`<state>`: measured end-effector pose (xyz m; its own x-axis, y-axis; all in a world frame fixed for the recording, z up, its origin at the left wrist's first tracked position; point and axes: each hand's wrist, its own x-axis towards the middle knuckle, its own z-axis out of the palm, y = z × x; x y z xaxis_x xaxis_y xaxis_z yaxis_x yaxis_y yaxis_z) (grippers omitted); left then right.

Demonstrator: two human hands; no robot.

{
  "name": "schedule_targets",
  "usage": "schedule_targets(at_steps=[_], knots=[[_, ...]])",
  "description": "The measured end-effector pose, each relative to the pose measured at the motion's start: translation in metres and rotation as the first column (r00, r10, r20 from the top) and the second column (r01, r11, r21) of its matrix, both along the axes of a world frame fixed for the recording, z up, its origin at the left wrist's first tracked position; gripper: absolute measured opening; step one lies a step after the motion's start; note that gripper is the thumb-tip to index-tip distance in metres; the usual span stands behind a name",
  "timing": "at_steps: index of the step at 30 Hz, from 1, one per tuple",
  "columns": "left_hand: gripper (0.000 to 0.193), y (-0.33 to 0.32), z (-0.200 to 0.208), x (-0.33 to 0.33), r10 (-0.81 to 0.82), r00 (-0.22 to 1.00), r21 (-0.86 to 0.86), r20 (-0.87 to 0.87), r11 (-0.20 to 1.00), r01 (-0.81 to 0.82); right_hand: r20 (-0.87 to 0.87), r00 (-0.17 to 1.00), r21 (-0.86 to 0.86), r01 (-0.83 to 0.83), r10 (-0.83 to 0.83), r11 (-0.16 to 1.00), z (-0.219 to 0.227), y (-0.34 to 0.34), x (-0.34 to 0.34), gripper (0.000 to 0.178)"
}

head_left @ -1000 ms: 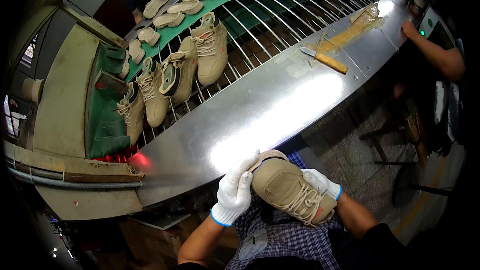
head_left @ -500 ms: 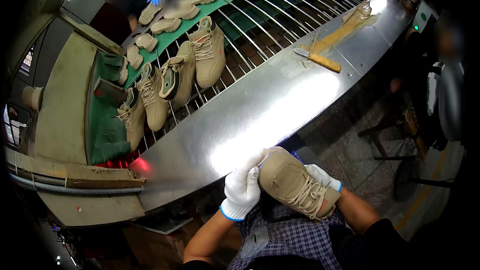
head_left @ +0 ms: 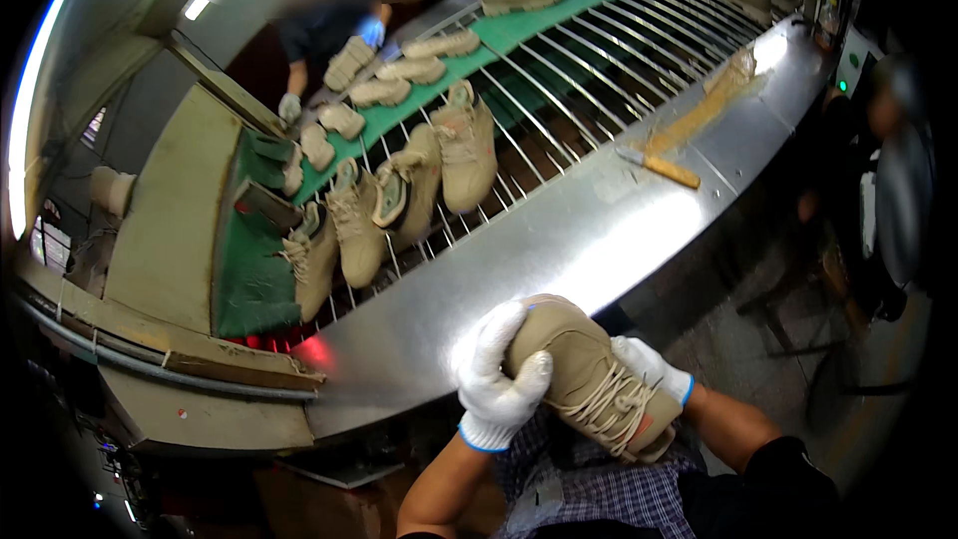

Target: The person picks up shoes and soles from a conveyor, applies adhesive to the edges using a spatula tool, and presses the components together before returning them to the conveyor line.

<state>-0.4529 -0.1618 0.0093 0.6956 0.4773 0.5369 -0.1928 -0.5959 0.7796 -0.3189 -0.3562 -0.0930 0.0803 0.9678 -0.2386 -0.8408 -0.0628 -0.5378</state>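
Note:
A beige lace-up shoe (head_left: 564, 347) is held in front of my body, near the table's front edge, its toe pointing up and to the left. My left hand (head_left: 497, 379), in a white knitted glove, grips it by the toe, with the thumb across the upper's side. On the heel side my right hand (head_left: 651, 363), gloved alike, clasps the shoe; part of that hand is hidden behind it. The pale laces (head_left: 619, 399) are threaded and face me.
A metal table (head_left: 479, 304) runs diagonally ahead, bearing a wooden-handled knife (head_left: 667, 170) and a brown strip (head_left: 704, 115). Beyond are metal rollers (head_left: 559, 105), several beige shoes (head_left: 464, 150) and soles (head_left: 414, 70) on a green belt. Across it works a person with a white-gloved hand (head_left: 289, 107).
The whole view has shifted, so the table and shoes appear farther right and lower. My left thumb has spread across the shoe's side. Across the belt, the other person's hands have moved.

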Motion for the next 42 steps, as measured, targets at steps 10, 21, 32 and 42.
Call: schedule_targets(at_steps=[10, 21, 32, 42], knots=[[0.020, 0.033, -0.009, -0.077, 0.263, 0.962, -0.409, -0.078, 0.871, -0.272, 0.930, 0.216, -0.270, -0.145, 0.297, 0.952, 0.083, 0.009, -0.042, 0.056], [0.038, 0.023, 0.017, -0.092, 0.129, 0.985, -0.363, 0.115, 0.929, -0.079, 0.653, -0.162, 0.726, -0.146, -0.740, 0.672, 0.099, 0.121, -0.027, 0.038], [0.041, 0.039, 0.031, -0.100, 0.005, 0.977, -0.325, -0.212, 0.943, -0.076, 0.918, -0.091, 0.333, -0.350, -0.385, 0.876, 0.126, 0.114, -0.022, 0.031], [0.048, 0.066, 0.027, -0.108, -0.110, 0.941, -0.495, -0.319, 0.867, -0.066, 0.846, -0.131, 0.497, -0.152, -0.516, 0.854, 0.052, 0.059, -0.041, 0.060]])
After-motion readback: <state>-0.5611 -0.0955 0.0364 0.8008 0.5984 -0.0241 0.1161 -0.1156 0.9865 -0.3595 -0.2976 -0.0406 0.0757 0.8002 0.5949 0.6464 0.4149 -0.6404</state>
